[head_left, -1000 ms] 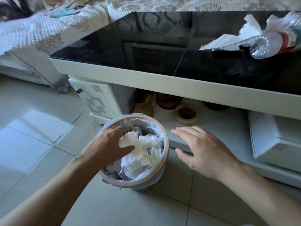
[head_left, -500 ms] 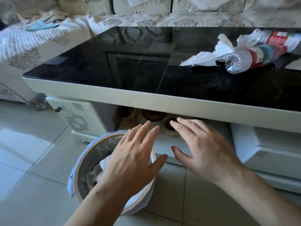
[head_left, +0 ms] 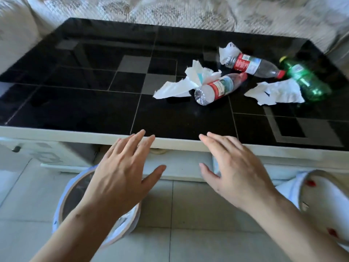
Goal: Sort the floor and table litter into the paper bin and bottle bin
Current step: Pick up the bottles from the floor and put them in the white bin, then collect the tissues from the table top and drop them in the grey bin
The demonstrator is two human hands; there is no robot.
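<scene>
My left hand [head_left: 120, 173] and my right hand [head_left: 236, 173] hover empty with spread fingers at the near edge of the black glass table [head_left: 94, 95]. On the table's right part lie a crumpled white paper [head_left: 181, 84], a clear bottle with a red label [head_left: 219, 88], a second clear bottle with a red cap [head_left: 255, 66], a green bottle [head_left: 306, 80], another white paper [head_left: 275, 93] and a small paper scrap [head_left: 227, 51]. The paper bin [head_left: 66, 195] stands on the floor under my left forearm. A second bin [head_left: 321, 188] with red caps inside shows at lower right.
A sofa with a lace cover [head_left: 188, 12] runs behind the table. The table's white lower shelf [head_left: 179, 165] and a drawer unit [head_left: 47, 154] lie below the top. Pale floor tiles [head_left: 188, 233] spread between the two bins.
My left hand let go of the white paper in the bin and rose out empty. Both hands moved up toward the table edge, and the view lifted to show the whole tabletop.
</scene>
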